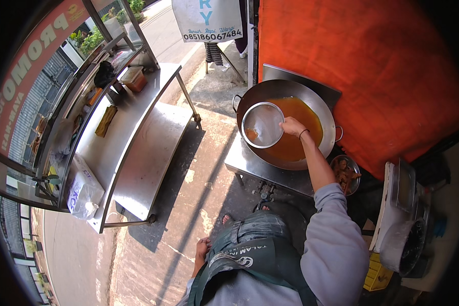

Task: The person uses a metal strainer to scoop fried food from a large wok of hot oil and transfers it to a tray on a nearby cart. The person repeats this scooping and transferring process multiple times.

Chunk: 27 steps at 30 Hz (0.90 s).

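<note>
My right hand grips a round fine-mesh metal strainer at its right side. Brown crumbs lie on the lower left of the mesh. The strainer is over the left part of a large metal wok, which holds orange-brown oil. Whether the mesh touches the oil cannot be made out. Low beside my apron hangs my left hand, far from the wok. Its fingers look loosely curled and nothing shows in it.
Under the wok stands a metal stove table. A bowl of fried pieces sits by my right forearm. Orange cloth hangs behind. At right are a metal pot and a yellow crate. A steel food cart stands left.
</note>
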Each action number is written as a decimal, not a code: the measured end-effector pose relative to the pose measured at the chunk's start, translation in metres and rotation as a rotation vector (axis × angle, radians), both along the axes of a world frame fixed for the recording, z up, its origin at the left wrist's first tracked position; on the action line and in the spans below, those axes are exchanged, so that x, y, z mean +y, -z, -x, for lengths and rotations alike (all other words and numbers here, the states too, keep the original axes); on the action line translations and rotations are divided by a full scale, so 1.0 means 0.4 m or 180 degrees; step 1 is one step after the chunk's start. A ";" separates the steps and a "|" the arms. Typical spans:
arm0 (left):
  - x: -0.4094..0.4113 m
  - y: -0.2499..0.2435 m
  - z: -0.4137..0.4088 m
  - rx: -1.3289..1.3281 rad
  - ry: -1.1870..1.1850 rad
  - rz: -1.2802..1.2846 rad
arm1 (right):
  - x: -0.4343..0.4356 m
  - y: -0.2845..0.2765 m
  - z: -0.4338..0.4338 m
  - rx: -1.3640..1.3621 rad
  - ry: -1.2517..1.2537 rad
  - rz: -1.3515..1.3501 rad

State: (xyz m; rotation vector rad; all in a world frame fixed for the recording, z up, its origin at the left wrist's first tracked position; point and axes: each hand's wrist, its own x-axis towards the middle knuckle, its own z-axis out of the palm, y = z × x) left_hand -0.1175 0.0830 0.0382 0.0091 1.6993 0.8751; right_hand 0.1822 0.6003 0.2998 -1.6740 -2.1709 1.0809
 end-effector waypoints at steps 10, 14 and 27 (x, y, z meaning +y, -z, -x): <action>-0.001 0.006 -0.015 0.0154 0.0187 -0.0124 | -0.019 -0.048 0.017 -0.0024 0.0126 0.0477; -0.010 0.034 -0.003 0.0214 0.0408 -0.0210 | 0.001 -0.021 0.003 0.0011 -0.0102 0.0199; 0.010 0.005 -0.014 0.0302 0.0410 -0.0160 | 0.031 0.018 0.007 -0.0077 -0.0162 -0.0182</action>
